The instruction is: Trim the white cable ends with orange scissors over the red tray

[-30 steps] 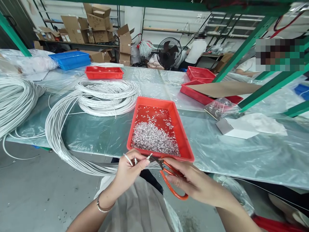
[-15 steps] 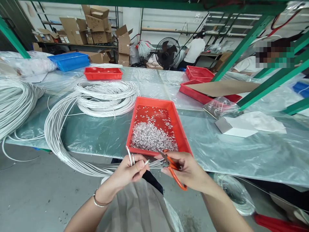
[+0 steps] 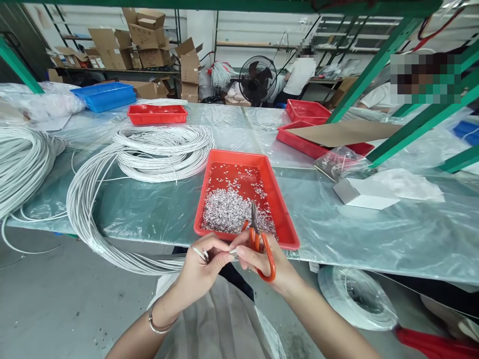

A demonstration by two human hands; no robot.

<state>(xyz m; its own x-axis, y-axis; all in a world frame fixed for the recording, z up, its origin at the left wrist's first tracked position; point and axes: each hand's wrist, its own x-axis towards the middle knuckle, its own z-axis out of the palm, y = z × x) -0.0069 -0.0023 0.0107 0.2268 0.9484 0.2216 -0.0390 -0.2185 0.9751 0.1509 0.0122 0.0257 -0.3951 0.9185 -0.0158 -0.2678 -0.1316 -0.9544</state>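
Observation:
My left hand [image 3: 205,262] is closed around a thin white cable, pinching its end [image 3: 232,253] between thumb and fingers. My right hand [image 3: 266,260] meets it there, thumb and index finger pressed together at the same cable end. Orange-handled pliers [image 3: 265,254] are also held in my right hand, their dark jaws pointing up and away over the near edge of a red tray [image 3: 279,199]. Many small shiny metal pieces [image 3: 226,209] lie in that tray. Whether a metal piece sits on the cable end is hidden by my fingers.
A large coil of white cable [image 3: 86,209] lies left of the tray and hangs over the table's front edge. Another coil [image 3: 26,164] is farther left. At right stand a small white box [image 3: 368,193] and green frame posts [image 3: 374,70]. People work behind.
My right hand has moved left to my left hand, and its fingertips now touch the cable end. The pliers have swung in my palm, with their jaws now pointing upward.

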